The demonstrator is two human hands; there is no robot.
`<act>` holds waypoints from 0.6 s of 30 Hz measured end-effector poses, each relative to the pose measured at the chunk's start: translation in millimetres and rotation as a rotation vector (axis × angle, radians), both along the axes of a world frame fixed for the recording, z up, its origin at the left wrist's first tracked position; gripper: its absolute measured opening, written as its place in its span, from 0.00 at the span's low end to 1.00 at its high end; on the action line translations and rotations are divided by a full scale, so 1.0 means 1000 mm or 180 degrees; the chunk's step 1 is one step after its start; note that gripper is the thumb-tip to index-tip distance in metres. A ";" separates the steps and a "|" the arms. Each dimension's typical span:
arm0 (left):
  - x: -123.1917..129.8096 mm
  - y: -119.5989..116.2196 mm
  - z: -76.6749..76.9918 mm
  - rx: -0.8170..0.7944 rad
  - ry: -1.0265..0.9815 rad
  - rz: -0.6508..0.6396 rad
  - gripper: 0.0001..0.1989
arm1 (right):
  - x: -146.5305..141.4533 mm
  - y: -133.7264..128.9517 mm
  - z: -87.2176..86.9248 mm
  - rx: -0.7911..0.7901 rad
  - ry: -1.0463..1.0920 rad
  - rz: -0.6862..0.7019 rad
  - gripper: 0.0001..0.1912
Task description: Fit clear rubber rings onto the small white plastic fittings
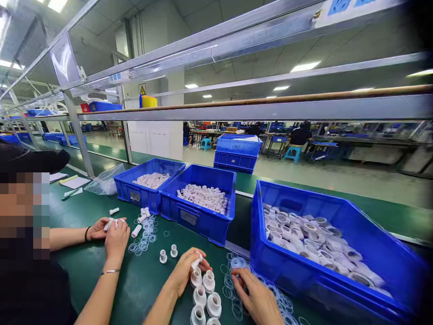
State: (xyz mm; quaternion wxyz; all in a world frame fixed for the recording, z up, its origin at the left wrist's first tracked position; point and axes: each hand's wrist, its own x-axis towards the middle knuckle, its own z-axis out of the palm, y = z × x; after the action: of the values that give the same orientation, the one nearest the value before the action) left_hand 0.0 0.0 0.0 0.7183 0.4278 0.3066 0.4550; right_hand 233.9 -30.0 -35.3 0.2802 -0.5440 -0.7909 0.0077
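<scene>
My left hand [188, 272] is closed around a white plastic fitting [196, 261], partly hidden by the fingers. Just below it, several white flanged fittings [214, 303] stand upright in two rows on the green table. To the right, my right hand [257, 295] reaches palm-down over a loose pile of thin clear rings [280, 300]. Its thumb and forefinger are slightly apart and touch the rings; no ring is visibly gripped. Two more white fittings [163, 256] stand upright to the left of my left hand.
A big blue bin [324, 289] of white fittings is at the right, with two smaller blue bins [189, 219] of white parts further left. On the left a co-worker's hands [115, 234] hold a white part near another pile of rings [144, 237]. A metal shelf frame [216, 110] crosses above.
</scene>
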 end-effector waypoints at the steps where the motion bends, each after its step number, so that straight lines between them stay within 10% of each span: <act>1: 0.002 -0.002 -0.003 -0.0018 0.0021 -0.0081 0.12 | -0.001 0.001 -0.003 0.0119 -0.0048 0.0019 0.10; 9: 0.016 -0.008 -0.015 -0.0066 0.0025 -0.0547 0.14 | -0.014 0.023 -0.023 0.0884 -0.0513 -0.0048 0.15; 18: 0.013 0.006 -0.019 0.0113 0.0220 0.0591 0.24 | -0.022 0.028 -0.027 0.0658 -0.0469 -0.0059 0.10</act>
State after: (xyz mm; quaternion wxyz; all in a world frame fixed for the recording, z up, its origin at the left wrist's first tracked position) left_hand 13.4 6.0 -19.3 0.6544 0.4256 0.3615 0.5099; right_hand 212.1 -2.0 -62.3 0.2760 -0.5185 -0.8009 -0.1164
